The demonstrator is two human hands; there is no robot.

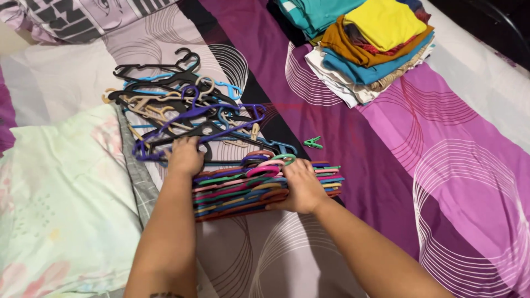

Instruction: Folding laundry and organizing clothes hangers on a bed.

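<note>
Near the middle of the bed, the right hand (302,187) is clamped around a neat stack of multicoloured plastic clothes hangers (243,190), fingers wrapped over its right part. The left hand (185,156) rests just beyond the stack's left end, fingers closed on a hanger at the near edge of a loose tangle of black, blue, purple and beige plastic hangers (187,107). A small green clothes peg (313,143) lies right of the tangle on the purple patterned bedsheet (441,182). Folded colourful clothes (370,44) sit far right; a pale floral pillow (61,204) lies near left.
</note>
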